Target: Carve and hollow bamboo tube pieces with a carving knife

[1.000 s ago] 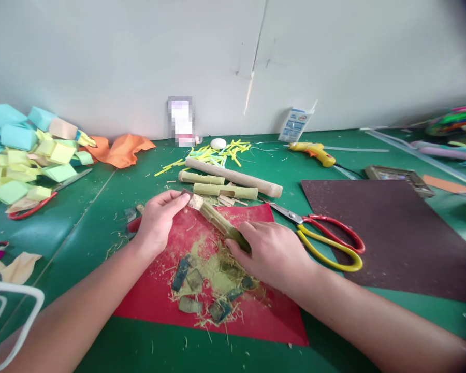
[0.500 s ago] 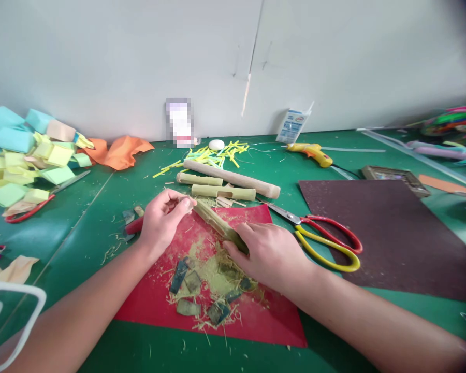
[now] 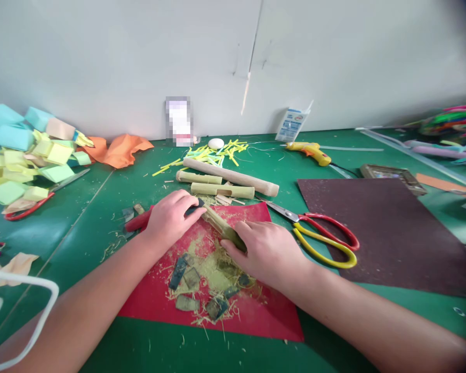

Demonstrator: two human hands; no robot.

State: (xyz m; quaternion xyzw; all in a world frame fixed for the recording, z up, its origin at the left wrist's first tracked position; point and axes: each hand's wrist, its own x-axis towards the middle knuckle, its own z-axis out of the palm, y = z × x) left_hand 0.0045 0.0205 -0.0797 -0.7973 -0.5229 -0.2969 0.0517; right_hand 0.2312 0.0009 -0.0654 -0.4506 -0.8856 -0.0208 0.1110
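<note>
My right hand (image 3: 262, 248) is wrapped round the near part of a pale green bamboo tube (image 3: 220, 221), which slants over a red sheet (image 3: 272, 318). At the tube's far end my left hand (image 3: 173, 217) is closed on a small dark piece of sandpaper (image 3: 194, 207), pressed to the bamboo. Below the tube, several worn dark squares of sandpaper (image 3: 177, 273) lie among pale dust and shavings. A red cylinder (image 3: 138, 223) sits beside my left hand, partly covered by it.
Scissors (image 3: 330, 238) with red and yellow handles lie right of the red sheet, partly over a dark brown board (image 3: 376, 228). Behind are bamboo pieces (image 3: 223, 190), a wooden rod (image 3: 233, 176) and a yellow glue gun (image 3: 308, 152). Folded papers (image 3: 15, 137) fill the left.
My left hand has turned from a pinch at the tube's far end to palm down, and the dark sandpaper now shows against the tube. My right hand keeps its hold.
</note>
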